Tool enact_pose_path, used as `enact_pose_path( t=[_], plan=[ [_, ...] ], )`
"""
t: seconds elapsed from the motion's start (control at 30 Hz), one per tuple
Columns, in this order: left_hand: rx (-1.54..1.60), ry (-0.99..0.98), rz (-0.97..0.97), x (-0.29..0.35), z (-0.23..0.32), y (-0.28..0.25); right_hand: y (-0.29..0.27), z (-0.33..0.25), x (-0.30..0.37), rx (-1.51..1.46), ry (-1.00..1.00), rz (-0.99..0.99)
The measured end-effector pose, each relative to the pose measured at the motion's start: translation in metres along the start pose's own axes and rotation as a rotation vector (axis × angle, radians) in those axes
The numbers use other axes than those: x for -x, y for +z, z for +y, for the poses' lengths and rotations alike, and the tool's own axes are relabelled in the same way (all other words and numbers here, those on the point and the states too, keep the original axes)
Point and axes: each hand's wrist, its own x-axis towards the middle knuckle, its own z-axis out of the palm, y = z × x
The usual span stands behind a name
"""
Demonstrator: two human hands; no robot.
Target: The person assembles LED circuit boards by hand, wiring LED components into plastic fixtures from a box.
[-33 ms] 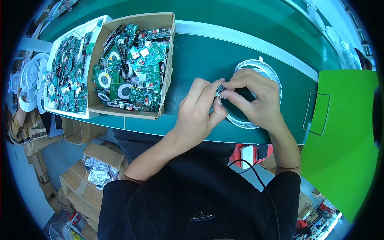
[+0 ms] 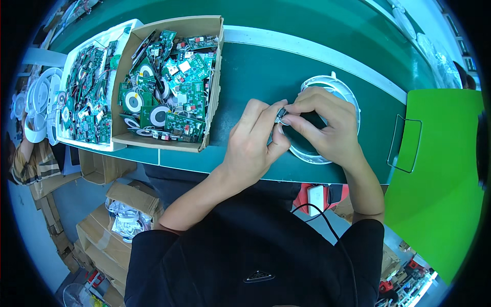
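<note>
Over the green counter (image 2: 253,71), just left of a white ring (image 2: 321,80), a small metallic part (image 2: 281,115) is held up between both hands; it could slip and fall, given so slight a pinch. Fingers of the left hand (image 2: 250,146) and right hand (image 2: 331,128) are nearly closed, gripping it from opposite sides; its exact form cannot be made out.
</note>
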Motion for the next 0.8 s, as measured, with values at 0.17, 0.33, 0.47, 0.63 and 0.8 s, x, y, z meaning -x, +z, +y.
enact_pose_path(
  t=[0.17,0.33,0.47,0.63,0.8],
  plan=[
    [-0.009,0.007,0.001,0.0,-0.001,0.0,0.0,0.001,0.001,0.009,-0.006,-0.018],
    [0.019,-0.024,0.048,-0.004,0.004,0.0,-0.007,-0.001,-0.004,-0.005,0.023,-0.003],
    [-0.01,-0.105,0.069,-0.005,0.004,-0.002,-0.023,0.003,-0.01,0.124,-0.065,-0.089],
    [0.029,-0.15,0.082,-0.006,0.001,-0.002,-0.029,0.003,-0.008,0.172,-0.06,-0.229],
    [0.023,-0.146,0.056,-0.005,0.002,-0.002,-0.026,0.01,-0.006,0.14,-0.008,-0.109]
  ],
)
